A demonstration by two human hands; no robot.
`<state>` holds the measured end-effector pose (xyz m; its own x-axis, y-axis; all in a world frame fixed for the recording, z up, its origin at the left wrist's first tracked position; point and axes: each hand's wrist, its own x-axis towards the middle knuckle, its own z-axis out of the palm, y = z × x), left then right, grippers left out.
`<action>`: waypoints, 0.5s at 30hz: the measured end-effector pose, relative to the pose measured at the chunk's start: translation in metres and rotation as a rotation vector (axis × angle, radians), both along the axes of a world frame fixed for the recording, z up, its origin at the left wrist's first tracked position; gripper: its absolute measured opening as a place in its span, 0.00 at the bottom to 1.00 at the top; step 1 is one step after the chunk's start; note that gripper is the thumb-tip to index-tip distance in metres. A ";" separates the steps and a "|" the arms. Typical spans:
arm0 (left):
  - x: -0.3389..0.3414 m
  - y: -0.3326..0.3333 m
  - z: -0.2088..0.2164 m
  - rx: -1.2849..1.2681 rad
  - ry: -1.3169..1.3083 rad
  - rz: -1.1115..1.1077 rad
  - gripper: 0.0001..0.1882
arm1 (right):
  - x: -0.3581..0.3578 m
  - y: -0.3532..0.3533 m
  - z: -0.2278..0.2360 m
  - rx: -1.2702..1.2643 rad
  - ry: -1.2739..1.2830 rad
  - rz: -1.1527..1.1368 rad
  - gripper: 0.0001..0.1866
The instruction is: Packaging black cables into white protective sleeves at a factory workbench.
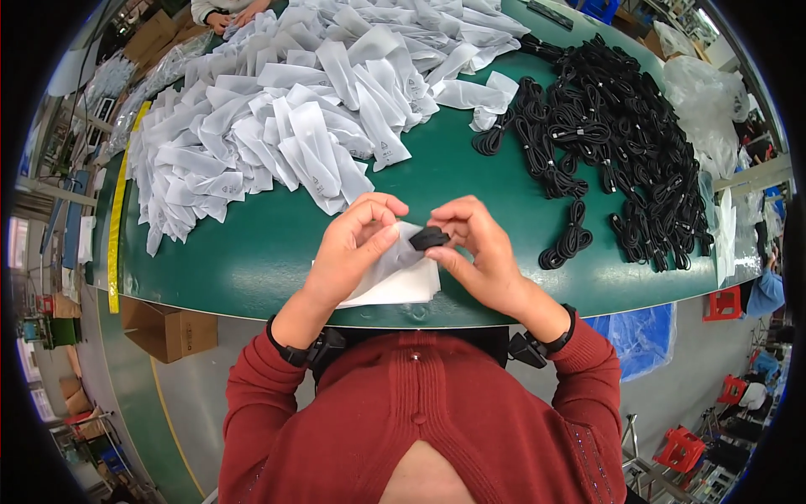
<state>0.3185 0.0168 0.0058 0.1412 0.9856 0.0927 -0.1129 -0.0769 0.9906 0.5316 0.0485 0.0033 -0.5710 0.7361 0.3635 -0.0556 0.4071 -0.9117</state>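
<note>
My left hand (358,244) pinches a translucent white bag (391,254) near the table's front edge. In my right hand (472,247) is a bundled black cable (429,238), held between thumb and fingers at the bag's mouth. One end of the bundle meets the bag; how far it reaches inside I cannot tell. Beneath my hands lies a stack of flat white bags (401,287). To the right, a large heap of coiled black cables (625,126) covers the table, with one bundle (568,238) apart from it, nearer to me.
A big pile of filled white bags (285,109) spreads over the left and far side of the green table (478,181). Yellow tape (118,218) runs along the left edge. Another person's hands (232,18) work at the far left. A cardboard box (170,329) stands below.
</note>
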 end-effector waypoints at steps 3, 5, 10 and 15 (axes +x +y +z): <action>-0.005 0.010 0.005 -0.007 -0.114 -0.018 0.03 | -0.008 0.008 0.000 -0.211 0.242 -0.006 0.19; -0.007 0.015 0.008 -0.008 -0.172 -0.024 0.04 | -0.010 0.018 0.013 0.031 0.052 0.017 0.19; -0.021 0.032 0.021 -0.079 -0.344 -0.071 0.06 | -0.019 0.032 0.025 0.484 -0.132 -0.019 0.17; -0.086 0.057 0.018 0.218 0.052 0.473 0.12 | 0.029 0.133 -0.010 0.752 -0.705 -0.583 0.15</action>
